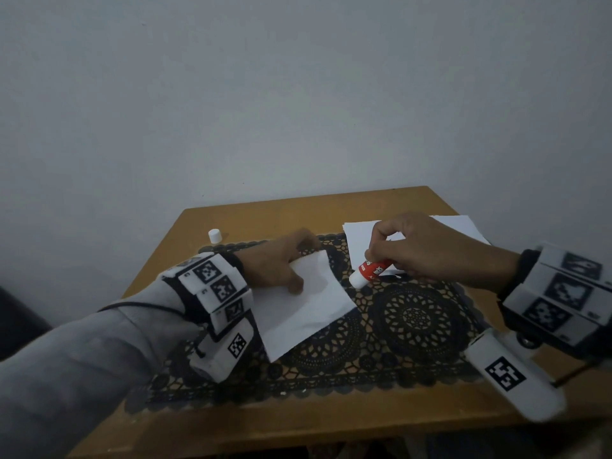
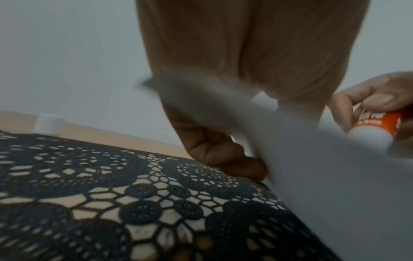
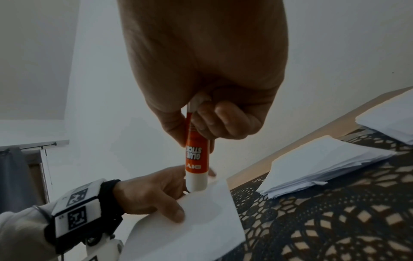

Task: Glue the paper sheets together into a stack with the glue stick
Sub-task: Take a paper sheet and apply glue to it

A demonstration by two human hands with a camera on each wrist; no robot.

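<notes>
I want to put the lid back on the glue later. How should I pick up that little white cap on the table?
Pinch the white cap round its side wall with thumb and finger, coming straight down from above. It stands upright and alone on the bare table, beyond the black lace mat, so nothing blocks your fingers, and its round sides give two facing spots to squeeze.

Cap (image 1: 214, 235) left, paper stack (image 1: 361, 240) right, sheet (image 1: 304, 309) between, on mat (image 1: 417, 323).

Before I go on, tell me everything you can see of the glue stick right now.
The glue stick is a slim tube with a red-orange label reading "GLUE STICK" and a white end. Its cap is off. The right hand grips its upper part and points the white end down at the far corner of the paper sheet that the left hand holds. Whether it touches the sheet cannot be told.
</notes>
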